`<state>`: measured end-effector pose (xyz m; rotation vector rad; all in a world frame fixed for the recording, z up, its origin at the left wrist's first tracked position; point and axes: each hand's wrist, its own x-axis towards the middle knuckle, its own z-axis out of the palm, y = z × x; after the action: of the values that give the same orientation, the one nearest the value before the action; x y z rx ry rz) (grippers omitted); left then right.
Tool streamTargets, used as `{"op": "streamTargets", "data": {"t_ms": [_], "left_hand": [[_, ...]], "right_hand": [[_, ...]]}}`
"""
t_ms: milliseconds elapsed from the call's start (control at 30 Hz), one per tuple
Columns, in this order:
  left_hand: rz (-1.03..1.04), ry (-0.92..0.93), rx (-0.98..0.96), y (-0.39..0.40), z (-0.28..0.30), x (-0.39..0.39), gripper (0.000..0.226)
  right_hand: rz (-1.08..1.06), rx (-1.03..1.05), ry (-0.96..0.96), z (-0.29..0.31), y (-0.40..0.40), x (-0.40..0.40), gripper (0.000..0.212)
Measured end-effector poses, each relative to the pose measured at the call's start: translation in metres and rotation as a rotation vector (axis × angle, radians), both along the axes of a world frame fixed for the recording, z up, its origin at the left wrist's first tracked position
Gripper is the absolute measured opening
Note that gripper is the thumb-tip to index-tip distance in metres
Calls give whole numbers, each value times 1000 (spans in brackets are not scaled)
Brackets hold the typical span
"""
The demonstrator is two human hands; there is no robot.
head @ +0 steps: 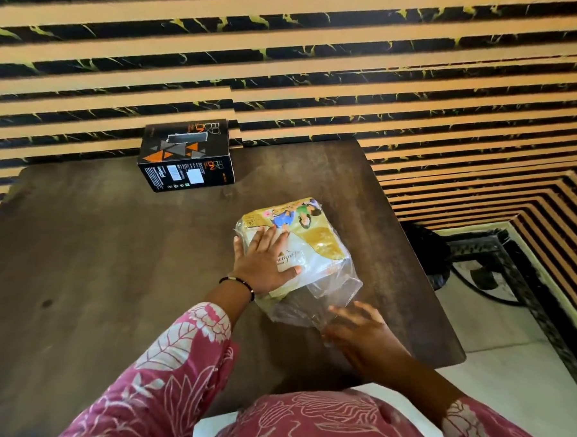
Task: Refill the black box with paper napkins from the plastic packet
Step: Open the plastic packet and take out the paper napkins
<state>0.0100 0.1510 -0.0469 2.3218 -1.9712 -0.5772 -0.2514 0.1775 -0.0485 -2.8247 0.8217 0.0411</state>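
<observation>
The left hand (262,259) lies flat and unclenched on top of the plastic packet (302,251). The packet's long axis runs toward the person, its loose clear mouth nearest the blurred right hand (356,328), whose grasp cannot be told. The black box (185,157) stands well beyond the left hand, near the wall.

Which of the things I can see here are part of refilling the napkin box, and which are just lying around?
Part of the job:
- black box, at the table's far edge
- plastic packet of napkins, left hand flat on top
- right hand at the packet's loose clear end

Not part of it:
- wooden table, only the work surface
- dark metal stand on the floor to the right
</observation>
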Motion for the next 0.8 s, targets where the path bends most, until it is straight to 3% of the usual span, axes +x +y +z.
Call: {"op": "streamTargets", "data": {"t_ms": [100, 167, 333, 433, 500, 633, 700, 800], "left_hand": [[9, -13, -4, -1, 2, -3, 84], [12, -10, 28, -1, 5, -5, 85], [18, 101, 6, 7, 25, -23, 91], [-165, 191, -20, 26, 34, -39, 109], [-310, 122, -14, 37, 31, -46, 113], [-354, -28, 18, 40, 28, -48, 73], [-316, 13, -7, 38, 33, -47, 52], [-245, 140, -43, 35, 40, -48, 44]], "right_hand": [[54, 6, 60, 6, 1, -6, 42], [58, 74, 76, 10, 2, -7, 32], [-121, 186, -337, 18, 5, -9, 14], [-247, 192, -463, 22, -2, 1, 14], [-353, 226, -493, 24, -7, 9, 11], [-451, 330, -521, 22, -8, 19, 11], [-447, 367, -501, 21, -6, 26, 12], [-436, 405, -398, 19, -2, 39, 14]]}}
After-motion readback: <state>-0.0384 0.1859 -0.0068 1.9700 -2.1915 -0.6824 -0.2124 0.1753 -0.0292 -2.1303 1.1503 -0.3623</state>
